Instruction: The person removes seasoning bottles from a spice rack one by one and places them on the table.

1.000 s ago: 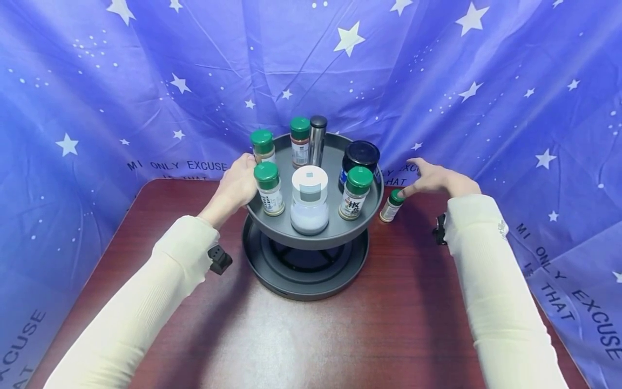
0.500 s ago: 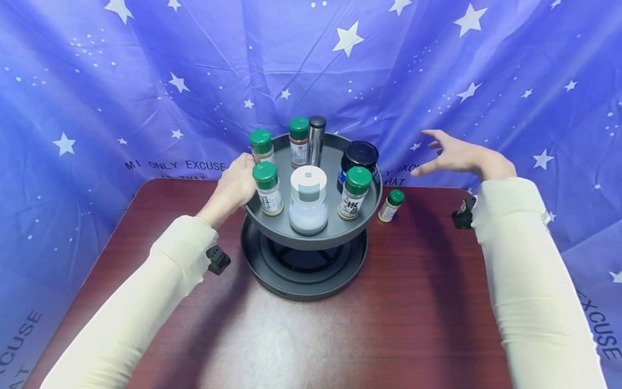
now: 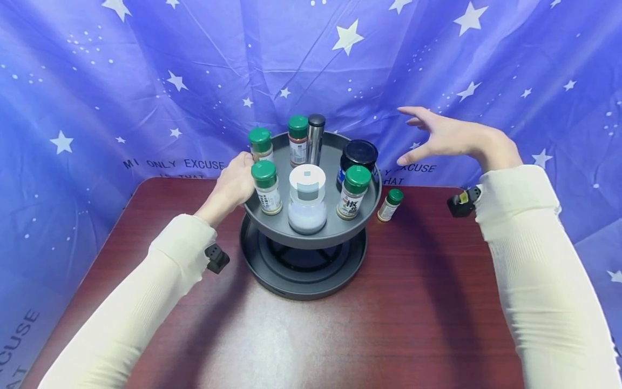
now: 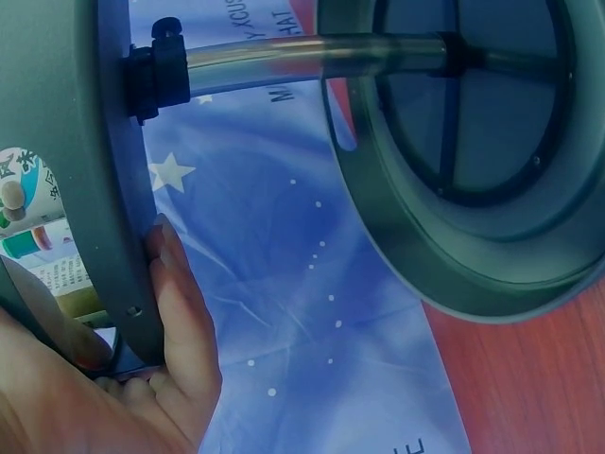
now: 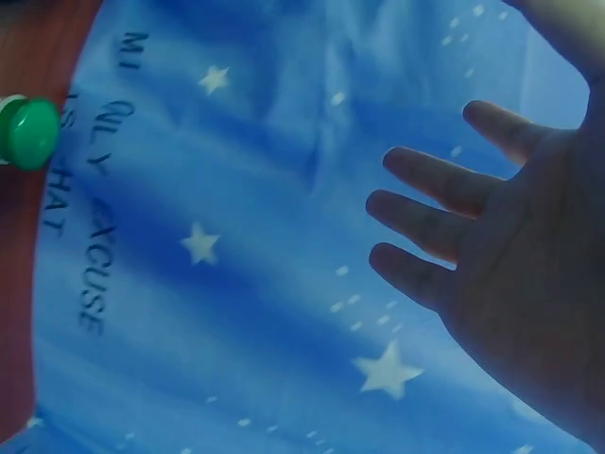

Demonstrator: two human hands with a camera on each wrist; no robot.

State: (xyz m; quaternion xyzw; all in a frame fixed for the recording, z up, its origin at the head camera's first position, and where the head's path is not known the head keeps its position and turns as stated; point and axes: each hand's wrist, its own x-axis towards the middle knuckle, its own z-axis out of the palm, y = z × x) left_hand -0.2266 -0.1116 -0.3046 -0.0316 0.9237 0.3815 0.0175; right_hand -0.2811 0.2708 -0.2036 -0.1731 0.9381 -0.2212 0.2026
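My left hand [image 3: 233,181] grips the left rim of the grey upper tray [image 3: 311,241] of a two-tier turntable rack. In the left wrist view, the thumb lies inside that rim and the fingers wrap underneath. My right hand [image 3: 449,135] hovers in the air right of the rack, fingers spread, holding nothing; the right wrist view shows its bare palm [image 5: 539,255]. Below it on the table stands a green-capped seasoning bottle [image 3: 390,206]. The upper tray bears several green-capped bottles, one a front-right bottle [image 3: 350,200], a white-lidded jar [image 3: 308,208], a black-lidded jar [image 3: 359,154] and a silver cylinder [image 3: 315,139].
The lower tray [image 3: 301,294] sits on the reddish-brown table [image 3: 389,313], joined to the upper one by a metal post [image 4: 321,59]. A blue star-printed curtain [image 3: 218,70] hangs close behind and along both sides.
My right hand was at the cap of the bottle on the table; it has risen away to the upper right, then shifted slightly left. The left hand keeps its hold on the tray.
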